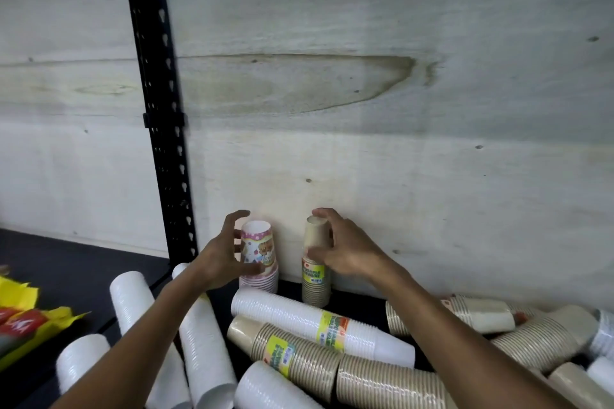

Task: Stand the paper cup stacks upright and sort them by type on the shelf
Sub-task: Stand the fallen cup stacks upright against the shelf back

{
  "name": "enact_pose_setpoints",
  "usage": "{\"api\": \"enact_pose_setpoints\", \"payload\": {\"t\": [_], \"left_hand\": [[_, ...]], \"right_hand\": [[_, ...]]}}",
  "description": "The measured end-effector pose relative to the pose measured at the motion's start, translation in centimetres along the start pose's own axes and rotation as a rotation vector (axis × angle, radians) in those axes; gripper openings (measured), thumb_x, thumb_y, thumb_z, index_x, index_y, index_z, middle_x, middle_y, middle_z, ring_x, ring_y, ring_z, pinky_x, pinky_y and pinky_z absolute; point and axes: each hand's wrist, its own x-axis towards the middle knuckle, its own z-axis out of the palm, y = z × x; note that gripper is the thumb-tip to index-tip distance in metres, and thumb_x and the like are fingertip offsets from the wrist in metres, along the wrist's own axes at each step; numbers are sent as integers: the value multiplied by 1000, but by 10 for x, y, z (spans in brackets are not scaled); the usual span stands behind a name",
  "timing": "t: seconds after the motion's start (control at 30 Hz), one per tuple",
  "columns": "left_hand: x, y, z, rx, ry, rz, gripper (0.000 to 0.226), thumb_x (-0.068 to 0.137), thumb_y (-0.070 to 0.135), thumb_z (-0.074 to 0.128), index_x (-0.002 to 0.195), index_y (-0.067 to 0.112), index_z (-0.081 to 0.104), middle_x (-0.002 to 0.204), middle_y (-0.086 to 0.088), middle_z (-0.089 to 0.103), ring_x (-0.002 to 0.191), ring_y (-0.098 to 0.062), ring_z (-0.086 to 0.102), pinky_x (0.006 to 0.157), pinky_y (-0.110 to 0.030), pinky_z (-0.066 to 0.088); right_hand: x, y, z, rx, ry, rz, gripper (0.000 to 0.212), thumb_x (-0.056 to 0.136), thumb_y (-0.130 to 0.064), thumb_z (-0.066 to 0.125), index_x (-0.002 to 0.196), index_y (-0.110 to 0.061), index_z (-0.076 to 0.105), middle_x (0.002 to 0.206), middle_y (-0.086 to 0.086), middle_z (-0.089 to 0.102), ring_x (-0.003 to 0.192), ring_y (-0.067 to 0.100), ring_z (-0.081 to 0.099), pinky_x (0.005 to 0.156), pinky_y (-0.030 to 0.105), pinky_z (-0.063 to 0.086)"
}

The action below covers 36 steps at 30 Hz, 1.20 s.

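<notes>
Two cup stacks stand upright, rims down, against the back wall of the black shelf (76, 266). The pink patterned stack (260, 249) is on the left and the brown stack (315, 285) with a yellow label is on the right. My left hand (219, 256) curls loosely around the pink stack: the thumb lies on its front, the fingers are at its left side, and the index finger is lifted off the top. My right hand (342, 249) grips the upper part of the brown stack, fingers over its top. In front, a white stack (299, 319) and a brown stack (309, 362) lie on their sides.
More white stacks (199, 345) lie toppled at the lower left and more brown ones (538, 339) at the right. Yellow and red packaging (23, 315) lies at the far left. A black perforated post (159, 109) rises left of the pink stack. A plywood wall (398, 109) closes the back.
</notes>
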Motion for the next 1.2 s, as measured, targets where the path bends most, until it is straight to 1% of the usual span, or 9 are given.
{"api": "enact_pose_setpoints", "payload": {"t": [0.13, 0.23, 0.37, 0.57, 0.63, 0.77, 0.93, 1.07, 1.2], "left_hand": [[1, -5, -2, -1, 10, -5, 89, 62, 15, 91, 130, 37, 37, 114, 10, 58, 99, -10, 66, 75, -22, 57], [3, -9, -6, -35, 0, -12, 87, 63, 11, 90, 129, 39, 41, 117, 6, 60, 100, -12, 67, 80, -24, 57], [5, -15, -13, -52, -28, -18, 87, 65, 9, 88, 129, 45, 41, 124, 4, 58, 104, -12, 67, 85, -30, 58], [2, -20, -15, 23, -14, -15, 90, 69, 10, 86, 130, 53, 36, 128, 10, 56, 111, -13, 64, 84, -19, 51], [-1, -17, -16, 58, 34, -16, 97, 68, 12, 87, 139, 46, 31, 131, 8, 53, 114, -16, 60, 84, -21, 49], [-7, 3, -15, 111, 258, 2, 100, 66, 25, 89, 147, 32, 32, 145, -4, 43, 114, -22, 55, 86, -41, 54], [-21, 55, 5, 163, 370, 140, 75, 74, 28, 83, 139, 22, 46, 131, -7, 50, 94, -19, 59, 80, -34, 51], [-30, 103, 35, 201, 297, 231, 53, 78, 38, 77, 126, 26, 57, 116, 3, 56, 85, -11, 59, 73, -27, 46], [-32, 145, 81, 259, 61, 289, 41, 81, 48, 71, 115, 29, 61, 105, 12, 60, 85, -5, 59, 71, -24, 45]], "right_hand": [[6, 3, 10, -24, 66, -15, 68, 82, -27, 72, 140, -38, 39, 135, 3, 55, 118, 23, 56, 101, 39, 48], [11, 2, 19, -31, 74, -61, 69, 85, -26, 70, 144, -37, 37, 138, 4, 53, 122, 23, 54, 103, 39, 46], [16, -1, 28, -61, 81, -64, 68, 89, -30, 66, 147, -41, 32, 129, 12, 50, 111, 28, 58, 99, 39, 49], [5, -6, 31, -64, 89, -62, 71, 92, -31, 62, 153, -36, 24, 130, 12, 48, 119, 28, 53, 104, 37, 43], [0, -6, 28, -61, 79, -59, 77, 91, -34, 64, 154, -37, 19, 132, 12, 50, 120, 27, 54, 103, 39, 45], [-19, 2, 3, -91, 80, 11, 75, 92, -38, 62, 154, -37, 19, 133, 13, 49, 119, 30, 54, 102, 41, 45], [-56, 23, -36, -219, 46, 103, 66, 92, -42, 62, 150, -27, 33, 136, 13, 49, 119, 28, 54, 103, 35, 42], [-86, 48, -73, -298, 48, 207, 56, 90, -46, 62, 139, -23, 48, 137, 8, 53, 124, 24, 52, 101, 31, 40], [-110, 76, -115, -367, 62, 321, 47, 92, -48, 58, 130, -20, 56, 134, 4, 59, 122, 22, 54, 96, 30, 41]]}}
